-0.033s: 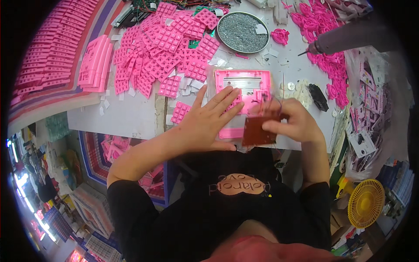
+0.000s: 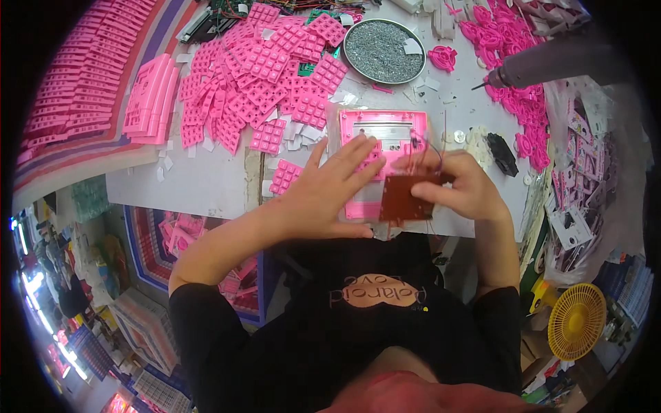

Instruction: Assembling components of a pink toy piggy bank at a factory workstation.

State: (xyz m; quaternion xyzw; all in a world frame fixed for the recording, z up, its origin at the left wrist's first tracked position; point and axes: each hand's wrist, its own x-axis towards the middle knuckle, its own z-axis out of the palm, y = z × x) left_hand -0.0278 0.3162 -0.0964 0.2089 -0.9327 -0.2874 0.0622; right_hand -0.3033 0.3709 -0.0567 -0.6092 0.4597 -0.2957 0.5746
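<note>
Pale worktable (image 2: 200, 179) in a crowded workshop, seen from above. Pink keypads (image 2: 268, 62) are heaped at its left, beside a round tray (image 2: 384, 83) of small metal screws (image 2: 379, 55); pink parts (image 2: 523, 117) pile up at the right, where a grey power driver (image 2: 544, 65) points inward. At the near edge, directly before the person, lies a pink case (image 2: 363, 208). The left hand (image 2: 334, 182), fingers spread, lies over its left side. The right hand (image 2: 463, 184) pinches a brown board (image 2: 403, 198) between thumb and fingers, above the case's lower right.
</note>
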